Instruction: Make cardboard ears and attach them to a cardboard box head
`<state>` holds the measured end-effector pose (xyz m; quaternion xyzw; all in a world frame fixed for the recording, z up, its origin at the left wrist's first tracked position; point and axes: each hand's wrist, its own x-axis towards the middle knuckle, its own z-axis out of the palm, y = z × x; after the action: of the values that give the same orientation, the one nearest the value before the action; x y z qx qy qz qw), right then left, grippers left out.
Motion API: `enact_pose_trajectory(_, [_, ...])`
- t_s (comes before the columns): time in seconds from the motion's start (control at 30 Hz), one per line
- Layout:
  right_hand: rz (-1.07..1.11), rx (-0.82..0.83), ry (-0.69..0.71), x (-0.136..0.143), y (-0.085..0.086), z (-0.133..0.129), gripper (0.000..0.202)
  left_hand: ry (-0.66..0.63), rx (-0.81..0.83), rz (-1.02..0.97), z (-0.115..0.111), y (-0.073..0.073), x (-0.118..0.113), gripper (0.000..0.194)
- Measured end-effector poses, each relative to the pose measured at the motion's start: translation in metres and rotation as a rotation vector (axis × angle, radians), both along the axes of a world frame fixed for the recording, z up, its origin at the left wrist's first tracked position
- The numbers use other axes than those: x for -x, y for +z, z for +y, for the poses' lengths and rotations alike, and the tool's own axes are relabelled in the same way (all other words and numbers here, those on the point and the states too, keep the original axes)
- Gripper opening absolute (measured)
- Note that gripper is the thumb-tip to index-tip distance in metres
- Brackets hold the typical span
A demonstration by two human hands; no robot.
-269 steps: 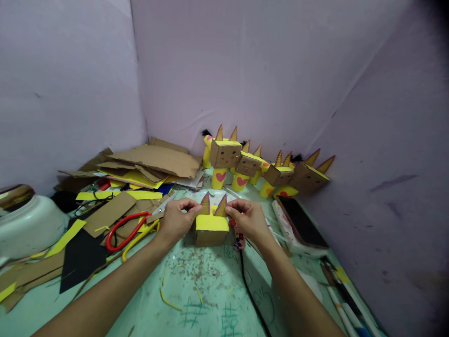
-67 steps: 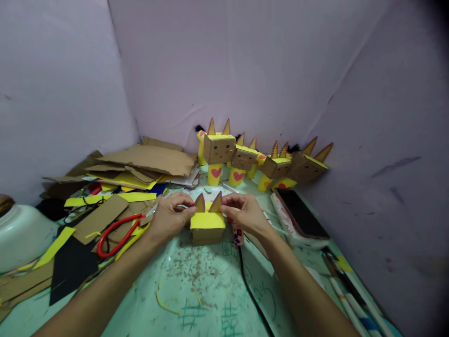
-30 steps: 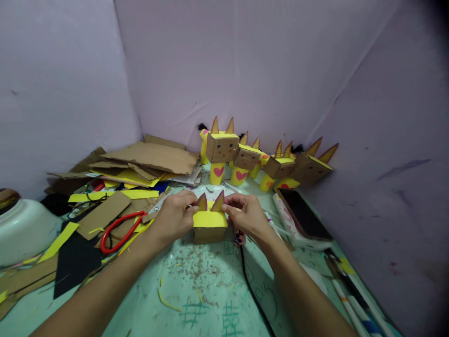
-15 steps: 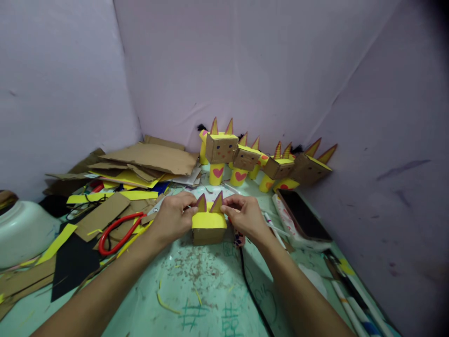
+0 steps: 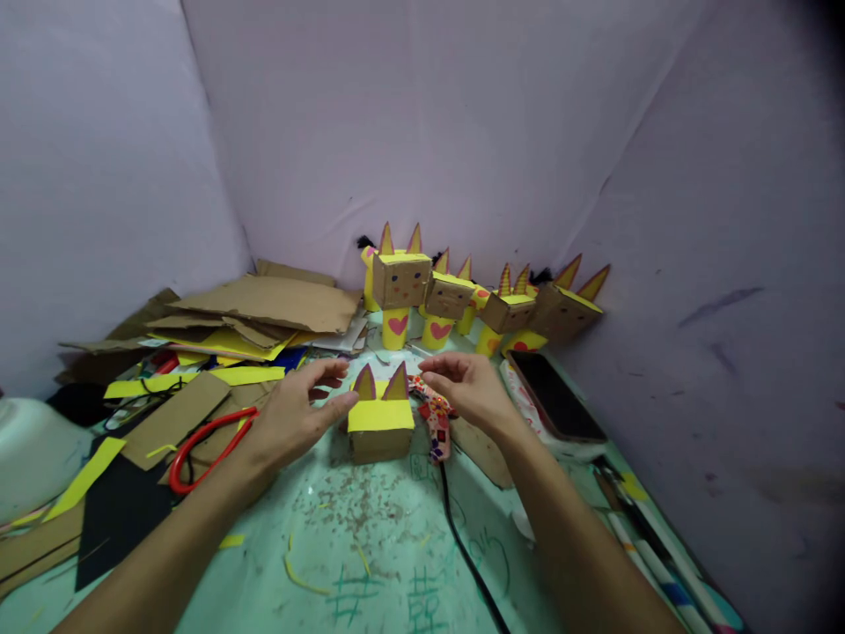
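A small cardboard box (image 5: 381, 443) with a yellow paper top stands in front of me. Two pointed yellow ears with purple edges, a left ear (image 5: 364, 384) and a right ear (image 5: 396, 384), rise upright from its top. My left hand (image 5: 297, 418) is beside the box with fingers apart and nothing in it; its thumb tip comes close to the left ear. To the right of the box my right hand (image 5: 472, 392) hovers open, fingers curved. Below that hand lies a patterned glue gun (image 5: 438, 431) with a black cord.
Several cardboard box-headed figures (image 5: 401, 280) stand at the back wall. Scissors with red handles (image 5: 181, 471), black paper (image 5: 119, 519) and piled cardboard (image 5: 270, 304) lie left. A phone (image 5: 554, 396) and markers (image 5: 660, 563) are at right on the green table (image 5: 370, 608).
Both hands have let go of the two ears and moved apart to either side. The ears stay standing on the box. The view has shifted slightly to the right.
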<state>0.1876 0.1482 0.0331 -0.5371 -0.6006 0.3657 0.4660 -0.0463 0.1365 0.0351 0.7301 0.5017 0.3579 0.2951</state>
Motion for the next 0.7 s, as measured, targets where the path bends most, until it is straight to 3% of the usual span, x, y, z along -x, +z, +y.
enact_pose_trajectory(0.13, [0.006, 0.001, 0.045, 0.006, -0.004, -0.001, 0.011, -0.117, 0.104, 0.112, -0.009, -0.005, 0.008, 0.085])
enact_pose_trajectory(0.2, [0.001, -0.017, 0.065, 0.011, -0.006, -0.003, 0.014, -0.162, 0.133, 0.129, -0.012, -0.010, 0.006, 0.096])
enact_pose_trajectory(0.37, [-0.048, -0.053, 0.111, 0.024, -0.009, -0.005, 0.016, -0.242, 0.154, -0.016, -0.015, -0.019, -0.008, 0.089])
enact_pose_trajectory(0.6, [-0.110, -0.012, 0.041, 0.030, -0.012, -0.006, 0.013, -0.119, 0.131, -0.028, -0.010, -0.041, -0.012, 0.077])
enact_pose_trajectory(0.7, [-0.116, -0.015, 0.008, 0.031, -0.014, -0.006, 0.013, -0.132, 0.131, -0.060, -0.008, -0.045, -0.010, 0.076])
